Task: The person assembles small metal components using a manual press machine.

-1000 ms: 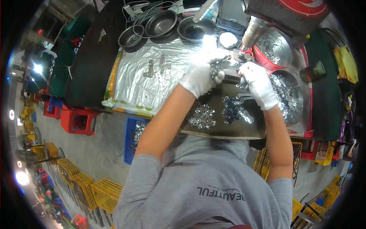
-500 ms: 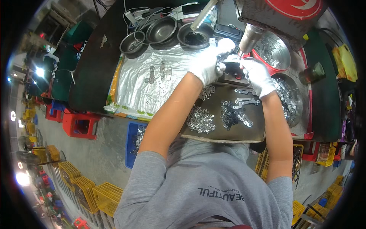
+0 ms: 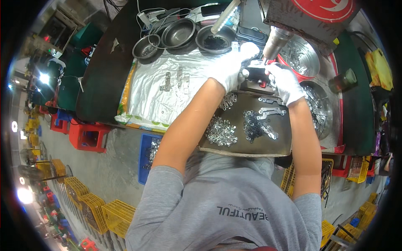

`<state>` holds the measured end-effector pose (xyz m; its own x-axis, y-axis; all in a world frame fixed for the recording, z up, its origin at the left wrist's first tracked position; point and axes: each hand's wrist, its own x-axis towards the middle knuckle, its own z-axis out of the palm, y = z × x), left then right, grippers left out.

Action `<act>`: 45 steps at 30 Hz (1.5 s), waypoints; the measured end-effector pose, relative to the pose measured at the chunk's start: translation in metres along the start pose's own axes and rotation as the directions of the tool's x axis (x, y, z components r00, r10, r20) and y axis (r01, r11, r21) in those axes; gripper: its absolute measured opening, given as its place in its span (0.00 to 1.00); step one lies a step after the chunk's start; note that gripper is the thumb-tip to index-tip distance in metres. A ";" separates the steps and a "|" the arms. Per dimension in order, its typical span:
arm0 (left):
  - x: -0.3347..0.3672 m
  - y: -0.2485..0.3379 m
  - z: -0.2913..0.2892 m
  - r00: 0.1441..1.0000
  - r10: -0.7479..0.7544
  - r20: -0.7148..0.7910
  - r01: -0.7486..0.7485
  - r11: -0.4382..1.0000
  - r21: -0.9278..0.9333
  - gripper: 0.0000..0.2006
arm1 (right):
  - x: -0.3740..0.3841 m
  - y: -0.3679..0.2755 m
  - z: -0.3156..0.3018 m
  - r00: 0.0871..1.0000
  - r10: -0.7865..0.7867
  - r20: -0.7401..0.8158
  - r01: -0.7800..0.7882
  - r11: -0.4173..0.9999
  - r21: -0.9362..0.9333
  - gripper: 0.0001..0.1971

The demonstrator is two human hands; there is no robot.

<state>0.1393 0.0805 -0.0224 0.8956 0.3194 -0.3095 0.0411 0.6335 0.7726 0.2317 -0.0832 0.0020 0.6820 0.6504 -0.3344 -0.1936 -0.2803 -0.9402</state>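
Both my hands wear white gloves and work at a dark block fixture (image 3: 256, 74) below the metal spindle (image 3: 276, 42) of a machine. My left hand (image 3: 229, 72) is at the block's left side, fingers curled in, with glare washing out its outline. On the right, my right hand (image 3: 285, 83) has its fingertips pinched together close to the spindle tip. A pale metal piece (image 3: 254, 64) lies across the top of the block between the hands. Whatever either hand grips is too small and bright to make out.
A metal tray (image 3: 247, 144) before me bears piles of small silver parts (image 3: 221, 131), dark parts (image 3: 252, 125) and flat metal plates (image 3: 271, 111). Steel bowls (image 3: 178, 34) stand at the back left. A red-rimmed bucket (image 3: 299, 56) and a basin of metal parts (image 3: 316, 108) are at right.
My right hand has drawn slightly down and right, away from the spindle tip. My left hand stays at the block with hardly any shift.
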 end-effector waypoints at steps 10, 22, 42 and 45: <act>-0.069 0.005 -0.016 0.942 -0.060 0.330 0.158 0.948 -0.277 0.14 | -0.047 0.006 0.001 0.933 -0.311 0.182 0.331 0.939 -0.094 0.11; -0.165 -0.022 -0.051 0.999 0.038 0.019 -0.035 0.990 -0.134 0.08 | -0.103 0.053 0.066 0.744 -0.432 0.510 0.632 0.208 -0.746 0.06; -0.174 -0.036 -0.040 0.993 0.011 0.117 0.012 0.980 -0.197 0.08 | -0.105 0.034 0.048 0.983 -0.111 0.144 0.120 0.991 -0.058 0.14; -0.175 -0.037 -0.039 0.993 0.070 0.099 -0.049 0.979 -0.199 0.08 | -0.105 0.038 0.045 0.981 -0.067 0.181 0.065 0.998 0.018 0.16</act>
<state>-0.0365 0.0289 -0.0182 0.9357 0.2917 -0.1984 -0.0920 0.7448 0.6609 0.1208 -0.1304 -0.0013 0.5549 0.7847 -0.2765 -0.1613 -0.2246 -0.9610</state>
